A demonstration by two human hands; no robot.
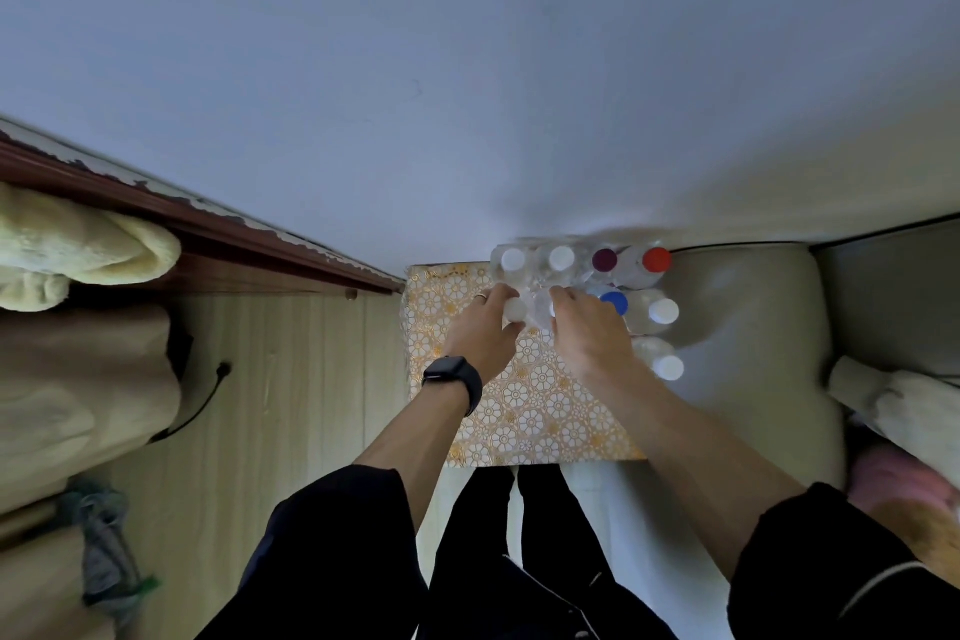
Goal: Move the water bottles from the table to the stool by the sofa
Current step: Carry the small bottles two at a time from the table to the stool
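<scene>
A stool (535, 411) with an orange-and-white flower-patterned top stands against the wall beside the sofa (748, 327). Several clear water bottles stand upright along its far and right sides: two white-capped (512, 259), one purple-capped (604, 259), one red-capped (656, 259), one blue-capped (613, 303), and more white-capped ones (669, 367). My left hand (480, 333), with a black watch on its wrist, grips a white-capped bottle (516, 309) near its top. My right hand (587, 333) curls round a clear bottle (540, 308) right beside it; most of that bottle is hidden.
A wooden cabinet edge (208, 218) runs along the left wall with folded yellow blankets (78, 244) stacked under it. A black cable (208, 395) lies on the pale wood floor. Cushions and cloth (904, 395) sit on the sofa at the right.
</scene>
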